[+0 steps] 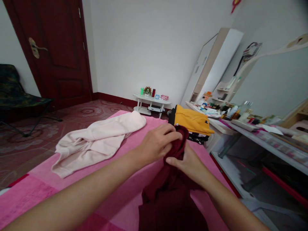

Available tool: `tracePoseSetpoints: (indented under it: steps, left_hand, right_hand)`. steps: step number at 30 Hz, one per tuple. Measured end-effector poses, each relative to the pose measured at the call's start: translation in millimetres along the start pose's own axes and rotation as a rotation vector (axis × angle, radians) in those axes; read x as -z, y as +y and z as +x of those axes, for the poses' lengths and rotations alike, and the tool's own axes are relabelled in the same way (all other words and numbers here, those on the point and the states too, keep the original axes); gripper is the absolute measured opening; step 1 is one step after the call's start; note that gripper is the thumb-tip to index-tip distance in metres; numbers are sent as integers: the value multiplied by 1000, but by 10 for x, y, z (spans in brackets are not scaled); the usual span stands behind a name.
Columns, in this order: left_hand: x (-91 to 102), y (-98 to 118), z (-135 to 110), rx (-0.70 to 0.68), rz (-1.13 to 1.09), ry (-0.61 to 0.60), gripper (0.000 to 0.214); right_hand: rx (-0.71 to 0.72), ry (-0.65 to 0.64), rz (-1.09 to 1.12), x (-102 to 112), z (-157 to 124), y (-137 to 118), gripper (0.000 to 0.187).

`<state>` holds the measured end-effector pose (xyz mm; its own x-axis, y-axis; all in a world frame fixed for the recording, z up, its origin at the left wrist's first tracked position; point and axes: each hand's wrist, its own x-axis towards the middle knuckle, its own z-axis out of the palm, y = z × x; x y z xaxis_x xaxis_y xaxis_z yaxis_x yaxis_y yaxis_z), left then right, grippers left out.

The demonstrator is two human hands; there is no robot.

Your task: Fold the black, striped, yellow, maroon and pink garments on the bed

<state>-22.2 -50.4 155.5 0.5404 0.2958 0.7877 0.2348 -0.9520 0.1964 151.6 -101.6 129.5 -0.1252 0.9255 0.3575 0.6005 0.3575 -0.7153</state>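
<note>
A dark red garment hangs and lies bunched in front of me, its upper end gathered between both hands. My left hand has its fingers curled onto the gathered cloth near the top. On the other side, my right hand grips the same bunch, its thumb across the front and its fingers hidden behind the fabric. A pale pink garment lies spread to the left on the pink bedspread. Just beyond my hands stands a stack of folded clothes with a yellow garment on top.
A dressing table crowded with bottles runs along the right, below a large mirror. By the far wall stands a small white table holding several items. A camouflage folding chair is at the left, near a dark red door.
</note>
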Motion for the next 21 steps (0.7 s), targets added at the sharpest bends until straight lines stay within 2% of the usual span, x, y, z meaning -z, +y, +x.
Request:
tracePoseSetpoints:
  steps: [3,4,6,8,9,11,12,13,14,15,17,18,19,20,21]
  left_hand:
    - [-45,84,-38,53,-18,112,46]
    - [-65,40,-90,125,-32,184,49]
    - [-125,-106,-225,335,-99,296,60]
    - [-200,-256,-357,568,-229,316,69]
    - [-231,-309,-406,650,-297,307,70]
    - [-242,-361,-457,716,-404,314,67]
    - [-215,-368,-461,711,-440,343,63]
    - [-164,-370,-456,699,-472,383,60]
    - [-92,-374,-449,699,-508,426,57]
    - [-4,-382,-445,715,-552,463,55]
    - [194,-401,-468,802,-640,498,56]
    - [292,-399,-501,855,-675,474,57]
    - [379,-380,-548,900,-694,409,59]
    - [450,-335,-608,920,-692,299,60]
    - [501,-265,-681,907,-669,151,61]
  right_hand:
    - [19,-136,-25,-72,121,44,17]
    - [1,-153,-15,-54,157,37,15]
    - [-19,-107,18,47,250,-23,15]
    - [24,34,37,208,363,-158,18]
    - [74,147,38,294,418,-250,21]
    - [187,421,29,433,499,-438,30]
    - [228,528,19,472,520,-512,35]
    - [251,579,5,484,523,-559,39]
    - [256,556,-9,467,509,-575,42]
    - [240,448,-19,421,475,-560,43]
    - [136,21,-31,261,362,-475,41]
    - [56,-199,-24,159,289,-431,38]
    - [-33,-359,1,51,212,-402,33]
    - [-117,-447,53,-55,138,-397,28]
    - [-178,-471,133,-153,69,-415,25]
